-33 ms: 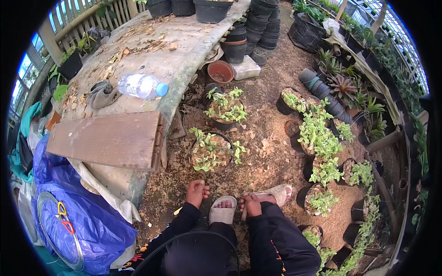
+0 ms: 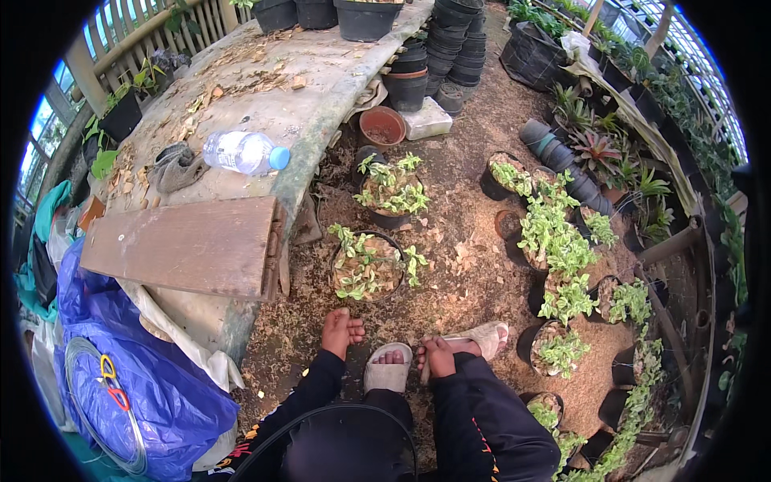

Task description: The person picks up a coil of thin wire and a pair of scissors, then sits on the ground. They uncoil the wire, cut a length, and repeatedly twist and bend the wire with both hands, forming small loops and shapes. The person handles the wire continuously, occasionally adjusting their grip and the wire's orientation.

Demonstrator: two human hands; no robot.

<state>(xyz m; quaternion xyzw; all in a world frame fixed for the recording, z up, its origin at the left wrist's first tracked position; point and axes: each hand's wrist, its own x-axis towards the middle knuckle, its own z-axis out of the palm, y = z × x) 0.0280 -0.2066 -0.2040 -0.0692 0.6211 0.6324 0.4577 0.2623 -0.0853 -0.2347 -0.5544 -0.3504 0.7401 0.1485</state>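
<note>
Leaves (image 2: 417,261) hang over the rim of a black pot (image 2: 385,234) on the ground, at one o'clock from the left hand (image 2: 342,332); the pot is very near that hand, whose fingers are bent and a bit spread; I cannot tell if they hold a small thing; the right hand (image 2: 438,357) is curled by the right sandal (image 2: 487,341), and I cannot tell if it grips anything; the hands are apart from each other.

The leaves at the pot's three o'clock side could snap if a hand or foot brushes them; a bump could tip out the wood chips (image 2: 377,273); at three o'clock from the right hand, a second leafy pot (image 2: 526,344) stands near the toes, so a sliding foot could knock it over; at eleven o'clock from the left hand, a bottle (image 2: 241,152) lies on its side near the table's (image 2: 321,108) edge; a bump could make it roll off.
</note>
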